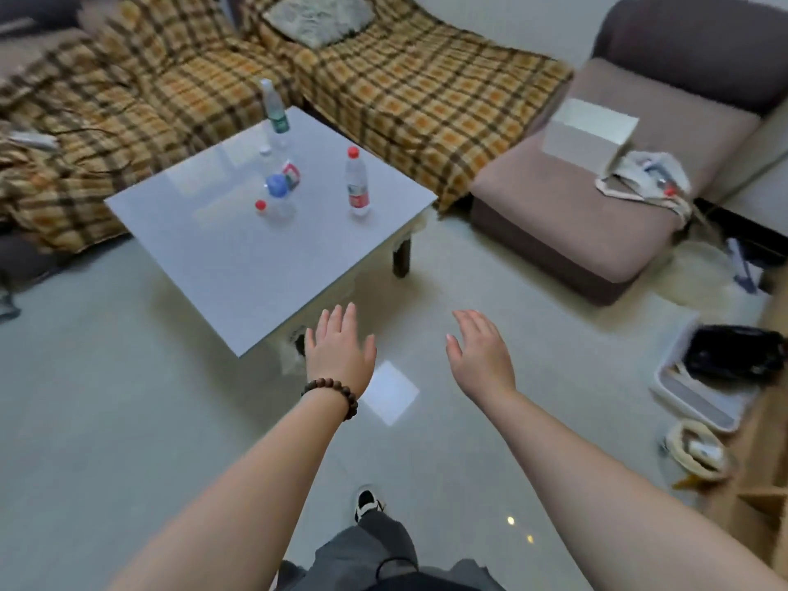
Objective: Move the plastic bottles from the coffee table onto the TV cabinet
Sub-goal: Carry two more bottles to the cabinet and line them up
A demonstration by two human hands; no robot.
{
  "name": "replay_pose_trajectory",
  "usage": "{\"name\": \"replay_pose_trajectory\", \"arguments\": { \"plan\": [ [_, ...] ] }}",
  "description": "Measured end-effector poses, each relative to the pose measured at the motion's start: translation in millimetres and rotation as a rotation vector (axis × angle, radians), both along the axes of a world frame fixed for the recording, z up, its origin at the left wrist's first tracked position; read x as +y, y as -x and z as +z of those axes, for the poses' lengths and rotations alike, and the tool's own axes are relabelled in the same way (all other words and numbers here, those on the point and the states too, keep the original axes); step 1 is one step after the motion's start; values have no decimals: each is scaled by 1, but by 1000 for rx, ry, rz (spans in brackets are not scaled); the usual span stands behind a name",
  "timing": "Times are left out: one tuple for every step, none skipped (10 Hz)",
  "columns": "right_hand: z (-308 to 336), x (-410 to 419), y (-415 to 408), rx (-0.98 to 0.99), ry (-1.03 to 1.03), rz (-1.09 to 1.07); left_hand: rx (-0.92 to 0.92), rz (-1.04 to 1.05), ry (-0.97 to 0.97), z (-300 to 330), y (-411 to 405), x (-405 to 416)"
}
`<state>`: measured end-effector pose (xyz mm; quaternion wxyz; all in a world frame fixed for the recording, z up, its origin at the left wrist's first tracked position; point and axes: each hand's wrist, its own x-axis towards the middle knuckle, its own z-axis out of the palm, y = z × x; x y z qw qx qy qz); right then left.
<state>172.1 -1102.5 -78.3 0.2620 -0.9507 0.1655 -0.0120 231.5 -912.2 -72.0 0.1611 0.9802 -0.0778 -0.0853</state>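
The plastic bottles stood on the coffee table (204, 266), grouped toward its far half, ahead of and to the left of both hands. The red-capped bottle (356, 183) stood alone near the table's right edge, upright, long axis vertical. A blue-capped bottle (279, 198) and a small red-capped bottle (261, 206) stood just beside each other near the centre; a green-labelled bottle (274, 106) stood at the far edge, with at least one more clear bottle between, blurred. All were clear, thin-walled and cylindrical. The tabletop was smooth, pale and glossy.

The left hand (339, 347), with a beaded bracelet (332, 394) at the wrist, hovered at the near table corner, fingers spread, holding nothing. The right hand (479, 356) hovered over the tiled floor (106, 398), likewise released and empty. The left hand was judged nearer the bottles. The TV cabinet was not visible.
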Motion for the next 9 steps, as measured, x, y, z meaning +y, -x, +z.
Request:
{"name": "replay_pose_trajectory", "arguments": {
  "plan": [
    [3,26,-57,-14,-12,63,-8,74,-3,2,-45,31],
    [6,46,-103,-19,-24,114,-6,126,12,3,-81,50],
    [7,56,-139,-12,-37,149,-3,172,15,2,-110,59],
    [5,57,-173,-15,-48,168,-5,214,30,-1,-136,60],
    [1,54,-208,-3,-57,195,7,248,41,-6,-165,58],
    [-4,44,-246,8,-77,227,20,275,23,-12,-197,52],
    [-9,20,-296,0,-94,250,29,328,25,-17,-239,37],
    [-8,-11,-348,11,-92,273,37,373,16,-19,-280,16],
    [-5,-38,-395,40,-86,308,47,414,5,-17,-316,-4]
  ]
}}
